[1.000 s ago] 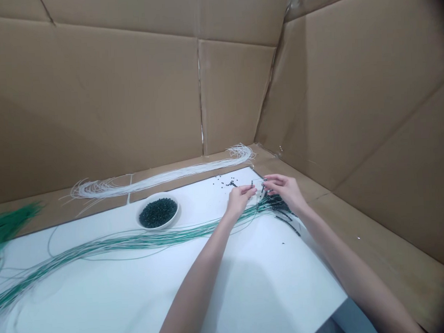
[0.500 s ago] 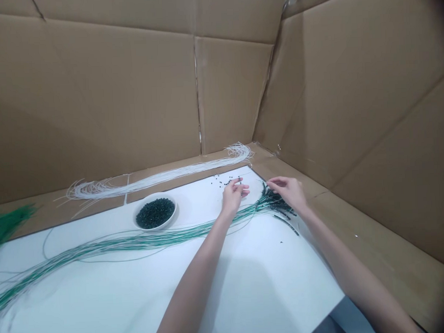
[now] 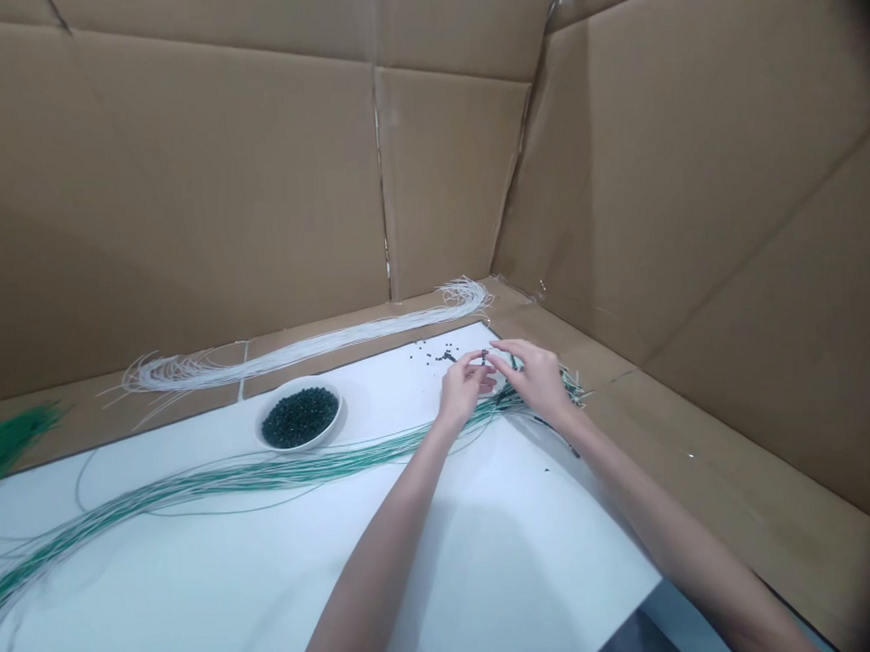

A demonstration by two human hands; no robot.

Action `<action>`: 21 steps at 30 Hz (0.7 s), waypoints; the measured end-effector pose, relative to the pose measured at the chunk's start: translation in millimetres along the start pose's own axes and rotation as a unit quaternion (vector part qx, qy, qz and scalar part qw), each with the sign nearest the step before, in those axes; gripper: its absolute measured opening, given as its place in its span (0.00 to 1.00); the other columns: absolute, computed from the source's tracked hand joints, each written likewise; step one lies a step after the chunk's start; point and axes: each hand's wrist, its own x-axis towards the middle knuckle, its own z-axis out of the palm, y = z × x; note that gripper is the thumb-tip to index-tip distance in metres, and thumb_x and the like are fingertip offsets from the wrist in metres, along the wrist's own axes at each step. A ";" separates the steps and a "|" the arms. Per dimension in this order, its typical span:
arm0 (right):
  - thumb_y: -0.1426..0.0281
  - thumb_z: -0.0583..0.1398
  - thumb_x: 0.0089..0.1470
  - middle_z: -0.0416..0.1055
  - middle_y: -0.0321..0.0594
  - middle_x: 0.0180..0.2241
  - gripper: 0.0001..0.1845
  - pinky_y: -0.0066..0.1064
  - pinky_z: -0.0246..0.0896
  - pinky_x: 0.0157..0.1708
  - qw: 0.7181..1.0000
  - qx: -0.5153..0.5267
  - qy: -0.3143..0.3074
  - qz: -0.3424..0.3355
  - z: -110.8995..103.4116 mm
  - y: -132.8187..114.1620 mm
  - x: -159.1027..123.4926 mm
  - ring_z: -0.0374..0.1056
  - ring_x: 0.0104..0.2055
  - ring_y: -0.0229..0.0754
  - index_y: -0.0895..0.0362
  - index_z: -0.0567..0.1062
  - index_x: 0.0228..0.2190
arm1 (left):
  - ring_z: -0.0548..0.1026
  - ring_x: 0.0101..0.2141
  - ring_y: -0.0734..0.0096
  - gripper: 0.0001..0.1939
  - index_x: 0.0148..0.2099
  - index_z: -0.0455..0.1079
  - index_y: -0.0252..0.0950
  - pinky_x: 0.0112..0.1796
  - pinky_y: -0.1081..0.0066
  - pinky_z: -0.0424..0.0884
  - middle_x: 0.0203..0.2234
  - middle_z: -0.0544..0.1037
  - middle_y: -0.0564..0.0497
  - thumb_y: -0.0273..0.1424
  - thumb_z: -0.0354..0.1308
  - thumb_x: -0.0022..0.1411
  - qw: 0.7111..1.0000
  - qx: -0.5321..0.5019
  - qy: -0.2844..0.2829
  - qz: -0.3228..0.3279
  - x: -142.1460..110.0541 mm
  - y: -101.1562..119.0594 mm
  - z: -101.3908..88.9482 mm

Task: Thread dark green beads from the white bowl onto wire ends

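My left hand [image 3: 463, 387] and my right hand [image 3: 534, 379] meet above the far part of a white board [image 3: 488, 554]. Their fingertips pinch together around a small dark bead [image 3: 484, 359] and what looks like a thin pale cord. Just beyond my left fingers lie scattered loose dark beads [image 3: 436, 353]. A long bundle of green-and-white strands [image 3: 268, 475] runs beneath my wrists, and its beaded ends [image 3: 571, 387] stick out past my right hand.
A white bowl [image 3: 301, 445] heaped with dark beads stands left of my hands. Along the board's far side lies a bundle of white cords [image 3: 298, 346]. A green tuft [image 3: 4, 443] sits at the left edge. Cardboard walls [image 3: 183, 164] surround the work surface.
My right hand has moved left from the beaded strand ends to join my left hand. My left hand has come away from the loose beads, and both now pinch together.
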 end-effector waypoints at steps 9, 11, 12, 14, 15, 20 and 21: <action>0.61 0.62 0.38 0.75 0.45 0.28 0.16 0.34 0.64 0.34 0.949 0.230 0.004 0.217 12.8 4.2 2.6 0.70 0.31 0.45 0.60 0.77 0.27 | 0.74 0.28 0.72 0.09 0.37 0.69 0.29 0.34 0.71 0.71 0.28 0.76 0.46 0.24 0.55 0.50 0.999 0.038 0.015 0.019 -5.1 0.3 3.0; 0.63 0.64 0.35 0.75 0.44 0.27 0.16 0.34 0.65 0.34 0.921 0.291 0.011 0.260 11.7 8.3 3.4 0.70 0.30 0.44 0.61 0.77 0.27 | 0.74 0.29 0.70 0.10 0.36 0.69 0.30 0.35 0.70 0.70 0.27 0.76 0.46 0.27 0.58 0.48 0.999 0.048 0.018 0.011 -4.0 2.4 0.4; 0.64 0.65 0.33 0.75 0.43 0.27 0.15 0.34 0.65 0.34 0.904 0.320 0.020 0.284 11.0 10.0 3.8 0.70 0.29 0.43 0.61 0.77 0.26 | 0.74 0.30 0.69 0.11 0.35 0.70 0.30 0.36 0.69 0.70 0.27 0.76 0.46 0.29 0.59 0.48 0.998 0.053 0.019 0.005 -2.9 4.2 -2.0; 0.67 0.66 0.31 0.75 0.42 0.25 0.14 0.33 0.66 0.34 0.871 0.368 0.039 0.323 9.6 12.9 4.6 0.70 0.28 0.41 0.61 0.77 0.25 | 0.74 0.31 0.67 0.14 0.34 0.70 0.29 0.36 0.68 0.69 0.29 0.76 0.43 0.36 0.57 0.50 0.998 0.062 0.026 -0.013 0.1 9.1 -8.8; 0.68 0.66 0.30 0.74 0.41 0.24 0.13 0.33 0.66 0.34 0.858 0.386 0.047 0.336 9.0 13.9 4.9 0.70 0.27 0.40 0.61 0.76 0.24 | 0.74 0.31 0.67 0.17 0.34 0.69 0.28 0.37 0.68 0.69 0.30 0.76 0.42 0.40 0.53 0.52 0.997 0.068 0.029 -0.031 1.6 12.0 -12.9; 0.70 0.67 0.31 0.74 0.40 0.24 0.11 0.29 0.68 0.31 0.832 0.419 0.069 0.358 7.7 15.5 5.0 0.70 0.26 0.38 0.60 0.76 0.23 | 0.72 0.36 0.65 0.17 0.36 0.68 0.29 0.42 0.65 0.65 0.36 0.74 0.41 0.38 0.48 0.54 0.986 0.110 -0.019 -0.127 3.0 24.8 -26.7; 0.70 0.67 0.30 0.74 0.40 0.23 0.11 0.28 0.69 0.31 0.829 0.423 0.072 0.359 7.9 15.7 4.6 0.70 0.26 0.37 0.60 0.76 0.23 | 0.72 0.37 0.66 0.14 0.35 0.69 0.29 0.43 0.66 0.64 0.36 0.75 0.43 0.35 0.51 0.52 0.984 0.110 -0.043 -0.130 1.3 26.8 -26.7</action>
